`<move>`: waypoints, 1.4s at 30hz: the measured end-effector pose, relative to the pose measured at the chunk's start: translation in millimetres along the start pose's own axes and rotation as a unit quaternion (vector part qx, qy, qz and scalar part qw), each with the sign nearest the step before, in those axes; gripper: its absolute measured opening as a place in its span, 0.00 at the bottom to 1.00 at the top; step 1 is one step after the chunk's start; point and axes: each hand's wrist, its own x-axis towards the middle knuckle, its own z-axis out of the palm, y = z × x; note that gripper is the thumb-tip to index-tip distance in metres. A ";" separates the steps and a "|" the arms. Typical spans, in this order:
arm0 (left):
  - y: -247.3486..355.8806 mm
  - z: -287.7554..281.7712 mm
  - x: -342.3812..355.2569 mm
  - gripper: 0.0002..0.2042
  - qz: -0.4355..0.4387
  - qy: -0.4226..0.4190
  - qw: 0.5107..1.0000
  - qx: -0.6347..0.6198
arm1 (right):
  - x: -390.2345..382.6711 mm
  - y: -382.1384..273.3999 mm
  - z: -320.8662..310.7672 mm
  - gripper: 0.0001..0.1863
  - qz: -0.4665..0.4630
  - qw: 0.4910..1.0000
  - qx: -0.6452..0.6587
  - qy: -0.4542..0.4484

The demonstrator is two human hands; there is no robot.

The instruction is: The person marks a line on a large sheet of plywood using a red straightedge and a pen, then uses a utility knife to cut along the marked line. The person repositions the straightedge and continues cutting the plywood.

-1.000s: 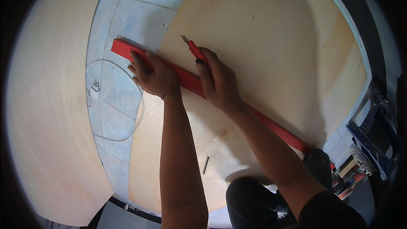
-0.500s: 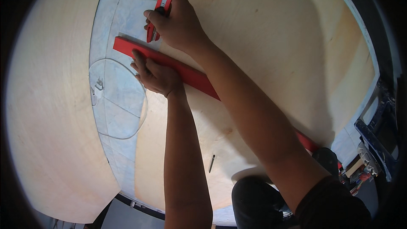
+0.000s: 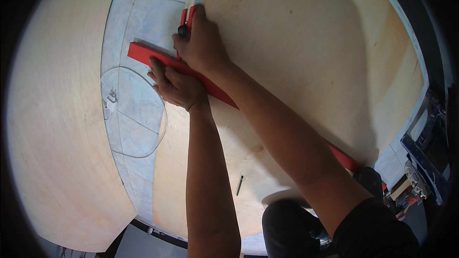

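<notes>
A long red straight bar [image 3: 140, 53], like a level or straightedge, lies slantwise across a plywood sheet, its upper left end reaching past the sheet's edge. My left hand [image 3: 176, 83] presses down on it near that end, fingers spread and not wrapped round it. Just beyond, my right hand [image 3: 203, 45] grips a red utility knife [image 3: 184, 20] with a black slider. The knife's blade end points away from me, slightly blurred. Its rear end is close to the bar's far edge; I cannot tell whether they touch. My right forearm hides part of the bar.
The plywood sheet [image 3: 287, 57] lies on pale blue floor tiles [image 3: 138, 14]. Another wooden panel [image 3: 62, 114] stands at the left. A white cable with a plug [image 3: 112, 99] loops beside the sheet. A pencil-like stick [image 3: 239, 185] lies near my knee [image 3: 287, 224]. A dark blue frame [image 3: 425, 148] is at right.
My right hand has drawn the utility knife toward me, nearer the red bar. My left hand stays in place on the bar.
</notes>
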 end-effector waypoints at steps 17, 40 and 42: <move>-1.8 -1.3 0.6 0.27 -0.053 -0.040 0.998 -0.018 | -0.5 -10.0 -26.5 0.24 0.077 0.968 0.238 0.031; -6.5 0.7 0.2 0.27 -0.041 0.012 0.997 -0.057 | -10.6 0.2 8.6 0.11 0.126 0.931 0.341 -0.037; -2.6 -0.8 0.0 0.27 -0.033 -0.001 0.998 -0.061 | -10.1 1.7 8.3 0.12 0.120 0.930 0.346 -0.040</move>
